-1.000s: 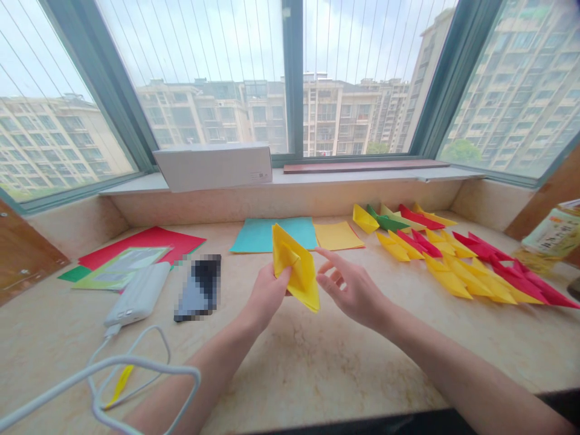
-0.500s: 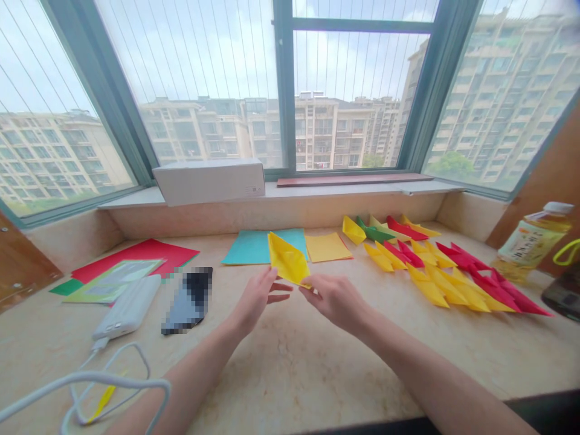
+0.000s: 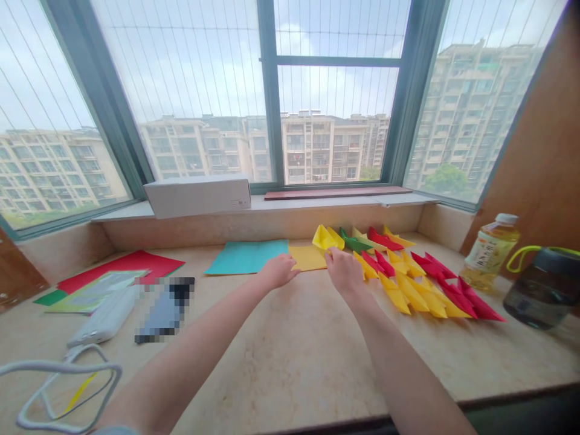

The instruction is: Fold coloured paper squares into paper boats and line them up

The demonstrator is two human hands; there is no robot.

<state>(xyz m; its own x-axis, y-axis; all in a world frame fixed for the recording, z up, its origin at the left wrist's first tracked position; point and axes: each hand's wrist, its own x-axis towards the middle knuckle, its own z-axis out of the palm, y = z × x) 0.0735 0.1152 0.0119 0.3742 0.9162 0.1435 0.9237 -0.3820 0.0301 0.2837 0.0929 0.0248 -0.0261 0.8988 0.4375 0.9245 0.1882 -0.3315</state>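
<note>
My right hand is stretched forward over the stone ledge, its fingertips pinched on a folded yellow paper boat. The boat sits at the left end of the rows of folded yellow, red and green boats. My left hand lies just left of it. Its fingers are curled down onto the near left edge of a flat yellow paper sheet, beside a teal sheet.
A white box stands on the windowsill. Red and green papers, a white power bank, a blurred dark item and a white cable lie at left. A drink bottle and dark flask stand at right.
The yellow boat passed from my left hand to my right and went forward to the boat rows. My left hand dropped onto the yellow sheet. The view tilted up.
</note>
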